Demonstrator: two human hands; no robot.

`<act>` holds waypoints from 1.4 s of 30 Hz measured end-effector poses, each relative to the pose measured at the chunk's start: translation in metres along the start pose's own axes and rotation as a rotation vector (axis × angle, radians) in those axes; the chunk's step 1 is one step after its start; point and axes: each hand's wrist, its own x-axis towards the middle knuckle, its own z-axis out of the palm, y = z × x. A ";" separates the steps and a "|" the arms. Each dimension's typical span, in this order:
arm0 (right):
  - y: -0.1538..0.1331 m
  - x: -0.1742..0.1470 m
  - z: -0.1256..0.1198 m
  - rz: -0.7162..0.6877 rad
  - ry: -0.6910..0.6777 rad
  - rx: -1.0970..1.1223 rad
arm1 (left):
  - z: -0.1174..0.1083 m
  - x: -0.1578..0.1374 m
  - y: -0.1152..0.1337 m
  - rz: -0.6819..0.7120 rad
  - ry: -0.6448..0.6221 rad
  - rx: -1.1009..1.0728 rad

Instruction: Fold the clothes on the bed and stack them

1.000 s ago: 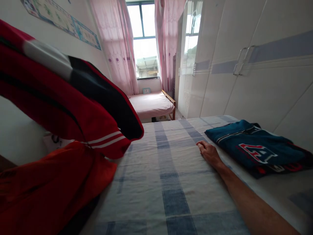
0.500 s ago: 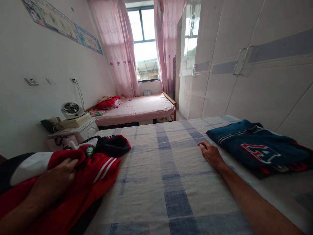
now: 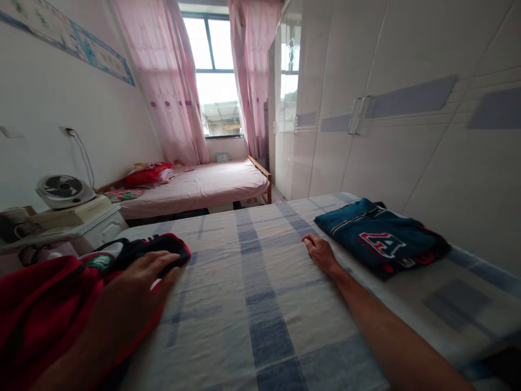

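A red jacket [image 3: 49, 293] with navy and white parts lies bunched on the left side of the bed. My left hand [image 3: 138, 288] is over its right part, fingers stretched forward and slightly blurred; they are not closed on the cloth. The dark cuff end [image 3: 173, 244] shows just past the fingertips. My right hand [image 3: 319, 252] rests on the checked bedsheet [image 3: 228, 304], fingers loosely bent and apart, holding nothing. Just to its right lies a folded dark teal garment [image 3: 366, 228] with a red and white letter A, on top of another dark garment [image 3: 419, 260].
A white wardrobe [image 3: 399, 146] lines the right side. Beyond the near bed stands a second bed [image 3: 203, 184] with a pink sheet and a red bundle [image 3: 148, 175], under a curtained window. A small fan [image 3: 63, 190] sits on a white cabinet [image 3: 103, 225] at left.
My left hand has let go of the jacket and moved right and up with its fingers opened. The view has turned right; my right hand stays on the sheet.
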 end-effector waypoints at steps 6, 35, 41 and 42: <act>-0.006 -0.005 0.001 -0.021 0.044 -0.008 | 0.103 -0.016 0.031 0.190 -0.150 -0.079; 0.090 0.049 -0.117 0.393 0.199 -0.557 | 0.128 -0.027 0.023 0.128 -0.228 -0.129; 0.085 0.047 -0.116 0.390 0.228 -0.621 | 0.127 -0.027 0.023 0.129 -0.236 -0.129; 0.084 0.046 -0.115 0.387 0.252 -0.634 | 0.127 -0.027 0.023 0.132 -0.234 -0.132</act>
